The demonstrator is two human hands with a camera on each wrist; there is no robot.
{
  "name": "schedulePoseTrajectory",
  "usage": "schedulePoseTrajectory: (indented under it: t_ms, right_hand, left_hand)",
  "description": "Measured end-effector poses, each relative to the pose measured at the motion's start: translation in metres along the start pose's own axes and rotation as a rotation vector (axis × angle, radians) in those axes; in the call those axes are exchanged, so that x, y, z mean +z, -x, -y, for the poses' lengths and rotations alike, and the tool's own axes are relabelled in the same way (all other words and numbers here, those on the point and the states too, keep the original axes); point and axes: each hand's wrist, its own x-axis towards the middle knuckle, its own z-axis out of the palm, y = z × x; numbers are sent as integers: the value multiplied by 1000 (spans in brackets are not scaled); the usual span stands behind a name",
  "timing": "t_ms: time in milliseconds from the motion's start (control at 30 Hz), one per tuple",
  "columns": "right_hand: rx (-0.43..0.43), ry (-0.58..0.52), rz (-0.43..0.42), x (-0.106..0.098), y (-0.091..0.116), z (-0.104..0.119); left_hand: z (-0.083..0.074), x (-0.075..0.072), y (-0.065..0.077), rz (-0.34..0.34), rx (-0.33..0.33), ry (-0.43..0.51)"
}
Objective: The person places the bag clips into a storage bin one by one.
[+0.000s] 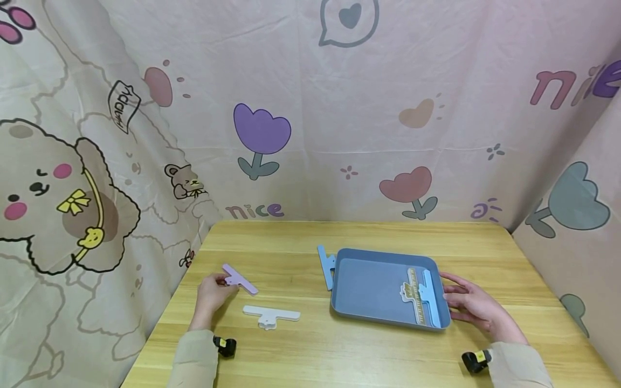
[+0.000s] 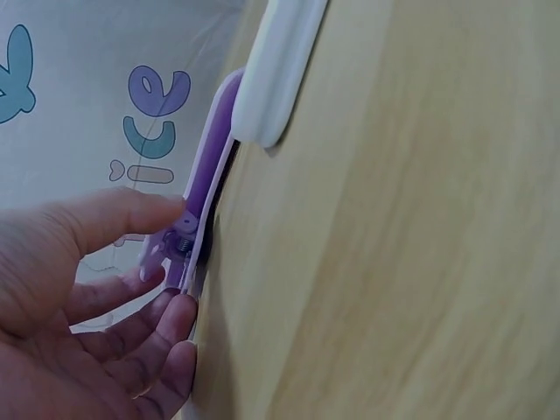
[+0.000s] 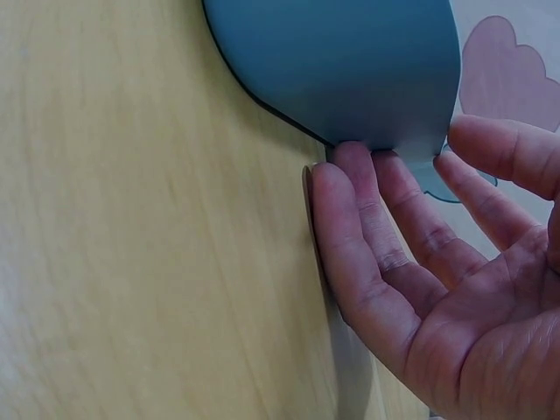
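Left fingers (image 2: pixel 131 214) pinch the lilac clip (image 1: pixel 241 279) left of the tray (image 1: pixel 368 285), where a slack grip could drop it; spread right fingers (image 3: pixel 341 223) touch the tray.

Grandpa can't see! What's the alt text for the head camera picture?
A left hand touches a purple clip on a wooden table; the right hand touches a blue tray holding a gold clip and a blue clip. A white clip lies near the left hand, and another blue clip lies beside the tray. Behind hangs a cartoon-printed cloth.
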Motion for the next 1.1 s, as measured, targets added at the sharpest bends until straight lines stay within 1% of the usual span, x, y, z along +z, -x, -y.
schedulePoseTrajectory:
  t_ms: [100, 300, 500, 667, 833, 933, 1100]
  right_hand:
    - [3, 2, -13, 0, -1, 0]
    - [-9, 7, -3, 0, 0, -1]
    - [-31, 35, -1, -1, -1, -3]
    - [-38, 43, -2, -1, -2, -2]
    - [-42, 46, -19, 0, -4, 1]
    - [-53, 54, -24, 0, -5, 3]
    - [-61, 69, -1, 0, -5, 5]
  left_hand:
    - [-1, 0, 0, -12, 2, -5]
    - [-3, 1, 1, -20, -20, 19]
    - [-2, 3, -1, -20, -36, 70]
    - [-6, 3, -3, -46, -25, 102]
    - [-18, 3, -2, -51, 5, 155]
    - [-29, 3, 1, -37, 25, 189]
    - [-47, 7, 6, -7, 60, 217]
